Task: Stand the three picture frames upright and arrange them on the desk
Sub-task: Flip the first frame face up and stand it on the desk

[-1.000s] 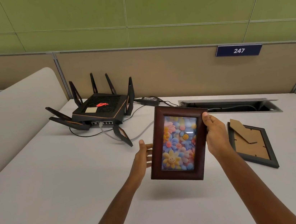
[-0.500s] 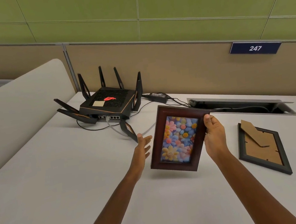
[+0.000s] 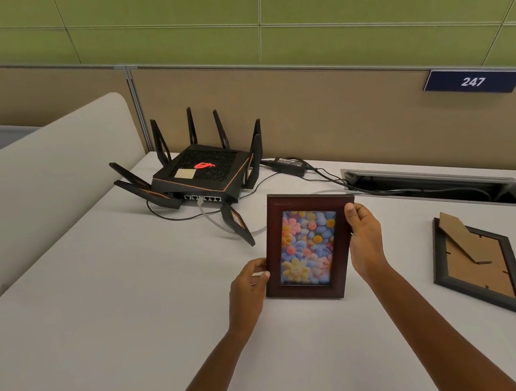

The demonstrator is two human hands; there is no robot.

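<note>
Both hands now gripped the brown flower-picture frame [image 3: 309, 245], which had dropped from mid-air to stand upright on the white desk [image 3: 101, 314]. The left hand [image 3: 248, 286], open earlier, pinched its lower left edge; the right hand [image 3: 364, 234] clasped its right side. At 3 o'clock, a black frame [image 3: 479, 268] lay face-down.

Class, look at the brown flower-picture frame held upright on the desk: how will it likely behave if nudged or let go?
The brown frame looks rigid, probably wood. Standing tall on a narrow bottom edge, it may tip easily. The left hand and right hand steady both sides; its glossy front suggests breakable glazing.
</note>
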